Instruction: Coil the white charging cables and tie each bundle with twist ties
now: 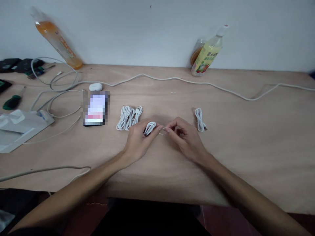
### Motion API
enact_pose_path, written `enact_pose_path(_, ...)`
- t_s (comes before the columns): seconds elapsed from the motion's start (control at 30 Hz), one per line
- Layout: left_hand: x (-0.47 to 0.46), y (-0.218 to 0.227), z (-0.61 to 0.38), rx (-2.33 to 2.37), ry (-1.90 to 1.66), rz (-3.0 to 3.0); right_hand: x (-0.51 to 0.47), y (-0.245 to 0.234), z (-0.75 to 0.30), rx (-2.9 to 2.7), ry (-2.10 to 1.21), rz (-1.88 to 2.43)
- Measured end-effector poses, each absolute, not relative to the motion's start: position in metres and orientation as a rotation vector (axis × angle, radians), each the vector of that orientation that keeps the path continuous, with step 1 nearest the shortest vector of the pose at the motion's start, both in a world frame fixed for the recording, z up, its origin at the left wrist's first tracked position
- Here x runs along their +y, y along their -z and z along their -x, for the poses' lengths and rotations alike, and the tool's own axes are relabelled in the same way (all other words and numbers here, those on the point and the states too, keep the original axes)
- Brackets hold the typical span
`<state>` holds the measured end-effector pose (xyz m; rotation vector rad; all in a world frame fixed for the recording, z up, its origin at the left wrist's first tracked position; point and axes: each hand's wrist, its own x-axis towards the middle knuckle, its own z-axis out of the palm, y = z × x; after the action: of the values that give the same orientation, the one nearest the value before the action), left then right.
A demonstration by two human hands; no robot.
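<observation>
My left hand [140, 139] is closed around a coiled white cable [150, 128], its loops showing between thumb and fingers. Opposite it, my right hand [184, 136] pinches thumb and forefinger together on a thin pale tie [163, 128], whose other end meets my left fingertips. Several bundled white USB cables [126, 117] lie side by side just beyond my left hand. One more bundled white cable [200, 119] rests on the table beyond my right hand. A short thin white strip [160, 133] shows below the fingertips.
A phone [94, 108] and white earbud case [95, 87] lie to the left. Along the back runs a long white cord [172, 78]. An orange drink bottle [59, 42] and yellow-labelled bottle [208, 54] lean on the wall. At far left are a green-handled screwdriver [12, 102] and white box [24, 127].
</observation>
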<state>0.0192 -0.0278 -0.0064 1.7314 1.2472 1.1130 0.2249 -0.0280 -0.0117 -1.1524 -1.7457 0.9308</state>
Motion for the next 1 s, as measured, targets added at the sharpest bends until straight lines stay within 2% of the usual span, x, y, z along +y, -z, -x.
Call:
enact_pose_path(0.8, -0.0259, -0.0009, -0.0235, 1.258, -1.124, -1.451, -0.0322, 0.0133, -0.2210, -1.673, -1.084, 1.086)
enact_pose_path(1.0, -0.0259, -0.0031, -0.0223, 1.204, -1.034, -1.365, -0.0318, 0.0145, -0.2213, -1.690, -0.960, 1.088)
